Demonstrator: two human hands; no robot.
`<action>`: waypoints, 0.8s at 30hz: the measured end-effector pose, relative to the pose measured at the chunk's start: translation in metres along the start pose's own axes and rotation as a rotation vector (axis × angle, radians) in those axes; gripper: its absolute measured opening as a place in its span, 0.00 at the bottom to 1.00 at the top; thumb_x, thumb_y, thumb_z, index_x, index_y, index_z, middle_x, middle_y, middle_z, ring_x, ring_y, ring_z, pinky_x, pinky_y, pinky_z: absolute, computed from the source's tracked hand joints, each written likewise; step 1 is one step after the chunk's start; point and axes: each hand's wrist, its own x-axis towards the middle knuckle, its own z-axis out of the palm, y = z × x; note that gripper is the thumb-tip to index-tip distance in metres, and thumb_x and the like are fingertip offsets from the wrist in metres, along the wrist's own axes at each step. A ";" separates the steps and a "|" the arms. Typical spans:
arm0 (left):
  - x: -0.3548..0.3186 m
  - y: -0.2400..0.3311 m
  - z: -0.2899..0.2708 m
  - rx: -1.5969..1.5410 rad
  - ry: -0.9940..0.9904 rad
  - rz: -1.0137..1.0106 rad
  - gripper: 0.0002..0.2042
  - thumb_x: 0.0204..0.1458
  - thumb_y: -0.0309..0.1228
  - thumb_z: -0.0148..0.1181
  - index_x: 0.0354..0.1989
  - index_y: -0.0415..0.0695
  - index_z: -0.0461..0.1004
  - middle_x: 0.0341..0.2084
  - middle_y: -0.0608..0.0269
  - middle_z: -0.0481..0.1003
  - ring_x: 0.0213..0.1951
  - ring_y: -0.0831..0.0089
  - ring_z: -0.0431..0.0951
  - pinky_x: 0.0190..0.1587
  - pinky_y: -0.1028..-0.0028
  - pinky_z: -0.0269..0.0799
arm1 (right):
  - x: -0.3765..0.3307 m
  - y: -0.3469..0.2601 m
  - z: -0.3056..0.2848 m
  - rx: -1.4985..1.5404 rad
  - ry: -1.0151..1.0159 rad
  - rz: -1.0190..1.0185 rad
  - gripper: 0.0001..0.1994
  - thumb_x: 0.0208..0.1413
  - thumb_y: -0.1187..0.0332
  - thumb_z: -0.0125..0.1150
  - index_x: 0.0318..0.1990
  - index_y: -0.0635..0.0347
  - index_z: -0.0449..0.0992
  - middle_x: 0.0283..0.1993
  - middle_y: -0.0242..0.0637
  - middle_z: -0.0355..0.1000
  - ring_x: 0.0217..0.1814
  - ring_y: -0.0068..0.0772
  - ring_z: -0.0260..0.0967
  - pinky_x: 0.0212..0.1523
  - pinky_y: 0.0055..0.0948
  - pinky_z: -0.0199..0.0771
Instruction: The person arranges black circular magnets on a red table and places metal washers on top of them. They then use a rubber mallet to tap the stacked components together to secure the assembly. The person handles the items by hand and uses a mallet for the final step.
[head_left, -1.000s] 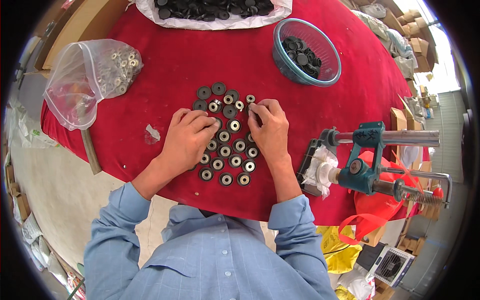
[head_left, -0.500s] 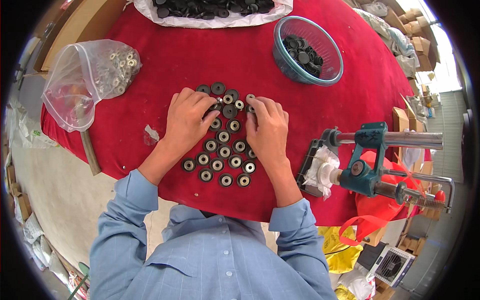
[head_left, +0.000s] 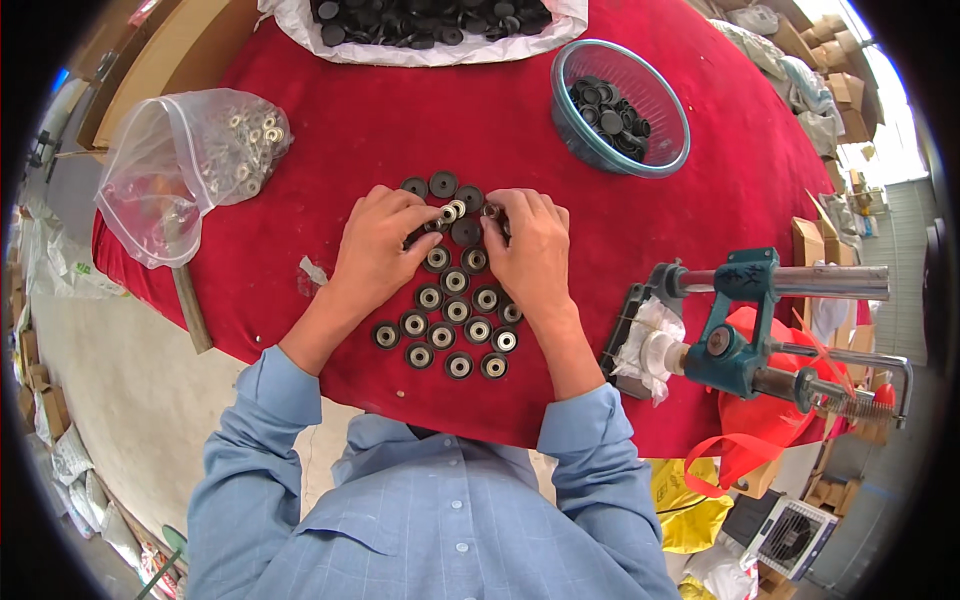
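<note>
nearest lie black wheels on the red surface, then the right hand pinching a metal bearing, probably light, stiff, slick, best held by its rim, and the left hand curled at another bearing, grip unclear.

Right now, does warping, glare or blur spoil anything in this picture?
Head view: fisheye distortion bows the red tablecloth's edge, with black corners; head view: the window area at upper right is washed out white; head view: glare streaks the press's steel column; head view: bearings near the middle look fairly crisp, with no obvious motion blur on the left hand or right hand.
</note>
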 end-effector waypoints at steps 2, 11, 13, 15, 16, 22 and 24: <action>0.001 -0.002 0.004 -0.004 0.015 0.011 0.16 0.48 0.26 0.77 0.46 0.43 0.85 0.43 0.62 0.84 0.48 0.59 0.80 0.52 0.60 0.74 | -0.001 -0.002 -0.006 0.093 -0.021 0.071 0.13 0.54 0.73 0.73 0.47 0.56 0.81 0.44 0.36 0.80 0.48 0.42 0.78 0.52 0.44 0.72; -0.002 0.004 -0.010 -0.169 0.137 -0.091 0.11 0.49 0.19 0.72 0.42 0.40 0.82 0.37 0.62 0.84 0.38 0.68 0.83 0.44 0.68 0.79 | -0.012 -0.008 0.002 0.063 -0.075 -0.128 0.10 0.55 0.73 0.72 0.45 0.58 0.82 0.44 0.36 0.78 0.48 0.41 0.79 0.51 0.44 0.74; -0.004 0.002 -0.019 -0.213 0.165 -0.145 0.11 0.50 0.18 0.71 0.42 0.39 0.82 0.36 0.62 0.84 0.37 0.71 0.83 0.43 0.71 0.79 | -0.012 -0.008 0.006 0.052 -0.065 -0.163 0.09 0.56 0.74 0.72 0.44 0.59 0.82 0.44 0.37 0.78 0.47 0.41 0.78 0.50 0.44 0.73; -0.008 -0.004 -0.028 -0.207 0.184 -0.171 0.10 0.51 0.17 0.71 0.41 0.39 0.82 0.36 0.62 0.83 0.36 0.74 0.83 0.43 0.72 0.79 | -0.013 -0.007 0.006 0.061 -0.081 -0.148 0.09 0.55 0.75 0.72 0.44 0.60 0.83 0.44 0.36 0.78 0.46 0.42 0.79 0.50 0.43 0.75; -0.010 -0.004 -0.030 -0.214 0.167 -0.201 0.09 0.51 0.17 0.71 0.41 0.39 0.82 0.35 0.62 0.83 0.36 0.74 0.82 0.42 0.72 0.79 | -0.013 -0.007 0.006 0.064 -0.089 -0.140 0.10 0.54 0.76 0.72 0.44 0.60 0.83 0.43 0.36 0.78 0.46 0.42 0.79 0.50 0.42 0.76; -0.016 -0.011 -0.028 -0.180 0.158 -0.168 0.09 0.50 0.19 0.70 0.41 0.39 0.82 0.36 0.59 0.83 0.34 0.69 0.84 0.38 0.70 0.80 | -0.011 -0.019 0.002 -0.102 -0.140 -0.225 0.10 0.54 0.77 0.68 0.45 0.61 0.84 0.44 0.36 0.77 0.46 0.41 0.78 0.50 0.42 0.77; -0.015 -0.010 -0.026 -0.186 0.152 -0.133 0.10 0.50 0.19 0.71 0.41 0.39 0.82 0.37 0.59 0.83 0.34 0.68 0.85 0.38 0.69 0.81 | -0.013 -0.020 0.001 -0.073 -0.140 -0.230 0.10 0.55 0.76 0.65 0.44 0.62 0.84 0.44 0.38 0.76 0.46 0.42 0.77 0.52 0.44 0.76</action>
